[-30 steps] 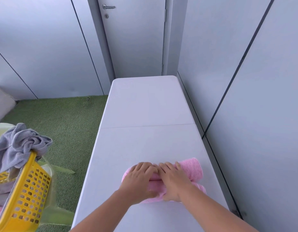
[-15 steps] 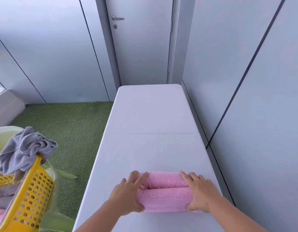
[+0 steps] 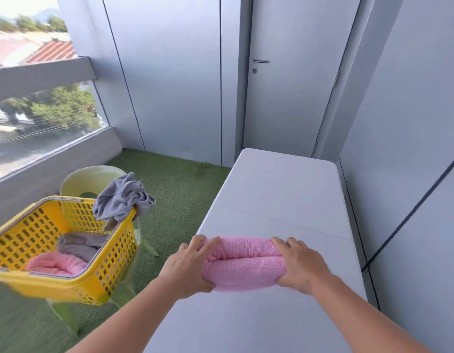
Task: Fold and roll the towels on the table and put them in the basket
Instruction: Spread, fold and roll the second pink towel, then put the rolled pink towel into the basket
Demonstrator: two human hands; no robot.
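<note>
Left hand (image 3: 187, 268) and right hand (image 3: 301, 266) each clamp an end of the rolled pink terry towel (image 3: 243, 263), held crosswise over the white bench (image 3: 277, 200), the yellow perforated plastic basket (image 3: 114, 253) sitting beyond the left hand.

No writing, brand, number or sign can be read anywhere in view. The yellow basket (image 3: 111, 263), the rolled pink towel (image 3: 246, 268), the white table (image 3: 284, 189) and the grey door (image 3: 292, 103) all show plain, unmarked surfaces.
</note>
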